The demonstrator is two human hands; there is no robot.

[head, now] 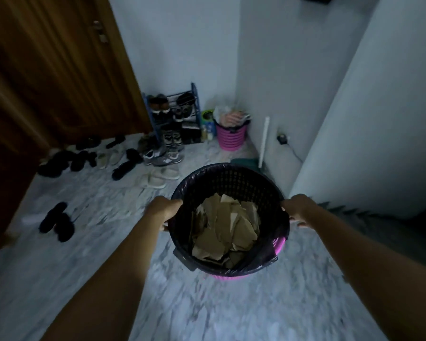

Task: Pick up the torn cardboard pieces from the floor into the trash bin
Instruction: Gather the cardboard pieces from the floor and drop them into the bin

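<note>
A round pink trash bin (231,178) lined with a dark plastic bag is held up in front of me above the marble floor. Several torn brown cardboard pieces (225,230) lie piled inside it. My left hand (164,211) grips the bin's left rim. My right hand (296,209) grips the right rim. No loose cardboard shows on the floor in view.
A blue shoe rack (175,114) stands against the far wall, with several shoes and slippers (133,159) scattered before it. A second pink bin (231,136) full of rubbish sits in the corner. A brown wooden door (49,77) is on the left, a white wall corner (354,119) on the right.
</note>
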